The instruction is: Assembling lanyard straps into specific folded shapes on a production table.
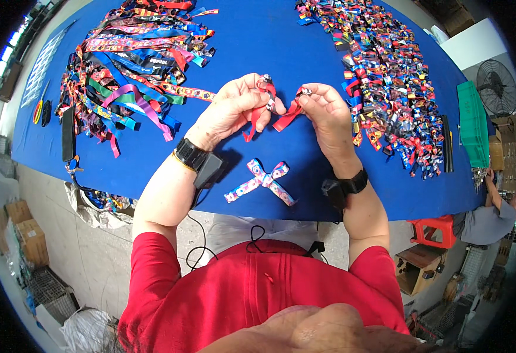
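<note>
Above the middle of the blue-covered table [258, 47], my left hand [234, 106] is closed on a red patterned ribbon [252, 120], part of it looped up over the fingers. My right hand [327, 115] pinches another red ribbon piece [287, 119] between thumb and finger, its tail hanging down to the left. Whether the two pieces are one strip I cannot tell. Nearer to me on the cloth lies a ribbon bow [260, 181] in pink, white and blue, with two loops and two spread tails. Neither hand touches it.
Loose printed ribbons [146, 59] are heaped at the far left. Many folded ribbon pieces [387, 88] cover the right side. Scissors [38, 110] lie by the left edge; a green crate [473, 123], a fan [497, 87] and a red stool [434, 231] stand right. Another person [487, 220] is at far right.
</note>
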### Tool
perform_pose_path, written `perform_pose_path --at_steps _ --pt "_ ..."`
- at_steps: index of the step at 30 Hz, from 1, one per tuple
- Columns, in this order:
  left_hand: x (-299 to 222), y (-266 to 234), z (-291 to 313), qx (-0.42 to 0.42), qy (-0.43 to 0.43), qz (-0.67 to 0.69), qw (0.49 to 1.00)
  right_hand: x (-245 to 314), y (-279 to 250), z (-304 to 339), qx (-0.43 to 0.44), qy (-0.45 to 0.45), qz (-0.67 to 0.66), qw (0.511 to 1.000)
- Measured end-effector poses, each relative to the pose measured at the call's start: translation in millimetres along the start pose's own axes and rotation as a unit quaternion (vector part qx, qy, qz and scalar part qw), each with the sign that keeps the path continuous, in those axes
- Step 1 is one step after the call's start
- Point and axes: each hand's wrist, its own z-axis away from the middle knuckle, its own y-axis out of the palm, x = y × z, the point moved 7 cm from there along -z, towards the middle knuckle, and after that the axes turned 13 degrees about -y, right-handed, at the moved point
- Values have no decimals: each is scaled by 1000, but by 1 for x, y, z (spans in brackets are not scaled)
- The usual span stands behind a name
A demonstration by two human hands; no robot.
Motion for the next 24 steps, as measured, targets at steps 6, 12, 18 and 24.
perform_pose_path --at_steps 6,12,18,24 --pt "-3 9 2 7 11 39 999 -2 -3 -1 3 -9 10 1000" --pt "0 10 0 36 -9 71 997 -2 -2 0 9 -13 13 1000" --pt "6 -4 -3 -18 -12 40 999 1 1 0 0 -7 21 1000" --pt "6 2 -2 -16 -21 39 999 2 2 1 11 -1 8 1000"
